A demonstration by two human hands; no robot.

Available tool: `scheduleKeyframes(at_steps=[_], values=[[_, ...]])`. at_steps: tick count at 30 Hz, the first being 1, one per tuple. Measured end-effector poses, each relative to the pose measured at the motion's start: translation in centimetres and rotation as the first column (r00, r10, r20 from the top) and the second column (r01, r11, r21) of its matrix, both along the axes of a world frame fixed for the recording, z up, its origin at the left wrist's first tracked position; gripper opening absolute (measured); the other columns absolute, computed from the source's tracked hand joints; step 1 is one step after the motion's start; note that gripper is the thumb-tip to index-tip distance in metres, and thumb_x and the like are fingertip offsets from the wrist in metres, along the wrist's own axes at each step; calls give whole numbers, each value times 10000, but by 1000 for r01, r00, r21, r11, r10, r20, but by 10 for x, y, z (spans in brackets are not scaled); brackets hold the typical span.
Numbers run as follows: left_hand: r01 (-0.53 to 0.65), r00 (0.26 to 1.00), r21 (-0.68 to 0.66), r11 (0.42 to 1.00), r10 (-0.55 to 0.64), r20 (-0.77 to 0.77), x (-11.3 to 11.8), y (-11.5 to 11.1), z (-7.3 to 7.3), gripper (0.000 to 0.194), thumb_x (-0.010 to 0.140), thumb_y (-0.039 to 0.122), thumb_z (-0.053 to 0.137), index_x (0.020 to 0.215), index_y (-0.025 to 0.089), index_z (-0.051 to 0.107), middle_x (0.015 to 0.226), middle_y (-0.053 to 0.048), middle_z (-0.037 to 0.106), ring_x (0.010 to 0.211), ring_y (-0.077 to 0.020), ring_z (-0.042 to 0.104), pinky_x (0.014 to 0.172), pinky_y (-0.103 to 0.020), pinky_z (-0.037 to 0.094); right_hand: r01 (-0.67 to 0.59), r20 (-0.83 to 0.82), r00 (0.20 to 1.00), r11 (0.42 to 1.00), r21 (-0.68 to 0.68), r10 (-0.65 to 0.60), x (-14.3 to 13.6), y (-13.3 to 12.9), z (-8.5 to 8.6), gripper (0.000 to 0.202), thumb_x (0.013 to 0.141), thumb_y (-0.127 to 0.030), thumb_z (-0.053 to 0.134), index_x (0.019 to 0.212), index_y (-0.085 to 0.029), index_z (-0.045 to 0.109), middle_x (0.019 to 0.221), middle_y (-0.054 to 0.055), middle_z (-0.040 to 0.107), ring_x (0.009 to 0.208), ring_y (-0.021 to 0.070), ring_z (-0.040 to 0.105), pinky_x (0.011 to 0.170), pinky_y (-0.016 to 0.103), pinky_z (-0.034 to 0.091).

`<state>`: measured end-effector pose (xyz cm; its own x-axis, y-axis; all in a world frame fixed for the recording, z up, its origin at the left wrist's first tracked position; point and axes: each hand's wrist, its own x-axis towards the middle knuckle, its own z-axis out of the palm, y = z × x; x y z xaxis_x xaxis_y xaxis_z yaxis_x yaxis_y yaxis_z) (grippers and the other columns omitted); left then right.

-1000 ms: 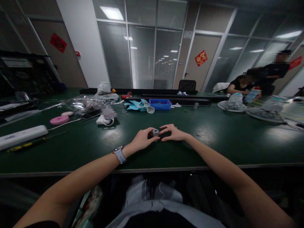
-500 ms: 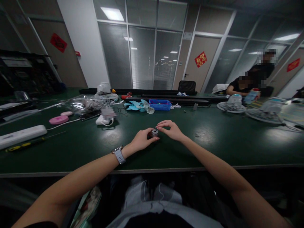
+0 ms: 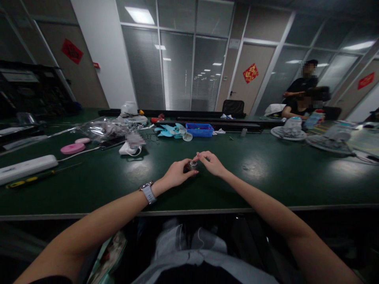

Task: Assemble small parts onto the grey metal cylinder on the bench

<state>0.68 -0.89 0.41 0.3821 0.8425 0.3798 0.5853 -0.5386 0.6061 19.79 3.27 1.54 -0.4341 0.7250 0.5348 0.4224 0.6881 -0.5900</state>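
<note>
On the green table, my left hand is wrapped round a small metal cylinder that stands upright, thumb on the near side and fingers on the far side. My right hand is just above and to the right of it. Its thumb and index finger are pinched together at the cylinder's top. Whatever lies between those fingertips is too small to make out. A watch with a pale strap is on my left wrist.
A white power strip, a yellow-handled screwdriver and a pink round object lie at left. Farther back are blue fan blades and a blue basket. Fan parts stand at right, near two people.
My right fingers have closed into a pinch over the cylinder's top. My left hand keeps its hold. In the background, the standing person has moved left.
</note>
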Motion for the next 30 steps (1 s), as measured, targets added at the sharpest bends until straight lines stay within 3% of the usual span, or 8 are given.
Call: scheduleKeyframes(at_steps=[4,9,19,30], values=[[9,1000,-4,1000,-9,7,-1,2,-1,445,782,502,622,1103,194,612,892,-40,702,762,-179,648,671,-271,480,58,-41,997,997,-45,-60,5,1,0,416,898,-529,456,832,-214,719,910,42,709,941,206,599,856,355,428],[10,1000,4,1000,-10,1,-1,2,-2,468,785,500,617,1137,192,600,887,-44,701,748,-181,647,660,-273,482,-72,41,997,997,-9,72,3,-7,3,256,850,-418,595,989,-234,707,998,41,696,974,197,598,888,366,423],[-2,1000,5,1000,2,-24,0,0,0,445,786,517,610,1080,184,617,864,-45,700,731,-178,642,649,-273,477,-57,-25,998,998,29,58,0,-3,1,180,827,-367,639,882,-222,731,913,39,683,933,189,606,896,367,426],[8,1000,-5,1000,-8,-3,-1,0,0,446,781,499,621,1106,195,613,908,-49,703,785,-185,653,692,-279,490,-8,-72,997,998,55,12,9,5,3,190,843,-375,613,890,-233,730,921,42,658,952,192,594,913,379,423]])
